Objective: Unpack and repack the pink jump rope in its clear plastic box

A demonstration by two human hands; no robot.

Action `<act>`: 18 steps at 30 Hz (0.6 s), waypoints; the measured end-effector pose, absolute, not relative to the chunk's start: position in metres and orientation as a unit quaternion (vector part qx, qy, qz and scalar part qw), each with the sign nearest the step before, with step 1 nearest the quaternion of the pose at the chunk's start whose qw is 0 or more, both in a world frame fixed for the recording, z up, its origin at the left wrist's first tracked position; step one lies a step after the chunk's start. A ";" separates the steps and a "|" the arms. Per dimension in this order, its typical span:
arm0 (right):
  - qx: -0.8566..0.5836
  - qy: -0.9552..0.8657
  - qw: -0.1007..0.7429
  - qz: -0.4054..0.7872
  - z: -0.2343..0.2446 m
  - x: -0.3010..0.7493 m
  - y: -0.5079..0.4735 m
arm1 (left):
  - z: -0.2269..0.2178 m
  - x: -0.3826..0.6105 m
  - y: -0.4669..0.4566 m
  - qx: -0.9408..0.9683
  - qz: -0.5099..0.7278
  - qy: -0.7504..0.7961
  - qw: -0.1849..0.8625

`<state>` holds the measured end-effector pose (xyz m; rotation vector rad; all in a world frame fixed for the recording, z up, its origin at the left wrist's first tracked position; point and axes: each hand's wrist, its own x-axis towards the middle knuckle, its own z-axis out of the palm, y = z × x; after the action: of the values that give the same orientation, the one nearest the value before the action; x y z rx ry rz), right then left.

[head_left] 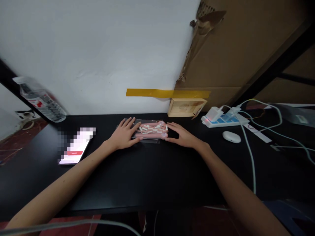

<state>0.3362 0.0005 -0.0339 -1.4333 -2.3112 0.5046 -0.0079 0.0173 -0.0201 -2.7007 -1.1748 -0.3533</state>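
A flat clear plastic pack [150, 140] lies on the black table. On or in it are two pink tube-like pieces [147, 135] with round ends at the right, and several small white sticks [154, 129] scattered between them. My left hand [124, 133] rests over the pack's left end, fingers spread, its thumb by the lower pink piece. At the right end is my right hand [183, 136], fingers apart, with the fingertips touching or close beside the pink pieces' round ends. Neither hand is wrapped around anything.
A lit phone [78, 147] lies to the left, a plastic bottle [43, 101] behind it. Against the wall stands a shallow wooden box [185, 107]. Right of it are a power strip [225, 121] with plugged-in chargers, a white earbud case [231, 137] and loose cables [251, 164].
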 end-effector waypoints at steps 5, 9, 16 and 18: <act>-0.517 -0.812 0.186 0.196 -0.032 0.341 0.003 | -0.019 -0.008 0.017 -0.908 -0.119 -0.393 0.087; -0.516 -0.817 0.174 0.192 -0.034 0.344 0.006 | -0.019 -0.010 0.018 -0.915 -0.125 -0.376 0.079; -0.500 -0.823 0.195 0.186 -0.031 0.342 0.004 | -0.017 -0.010 0.018 -0.920 -0.104 -0.368 0.083; -0.495 -0.825 0.196 0.188 -0.030 0.341 0.004 | -0.018 -0.009 0.018 -0.917 -0.104 -0.376 0.080</act>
<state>0.3412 0.0037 -0.0296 -1.3857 -2.3124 0.5271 -0.0085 0.0176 -0.0177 -2.7437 -1.1263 -0.3102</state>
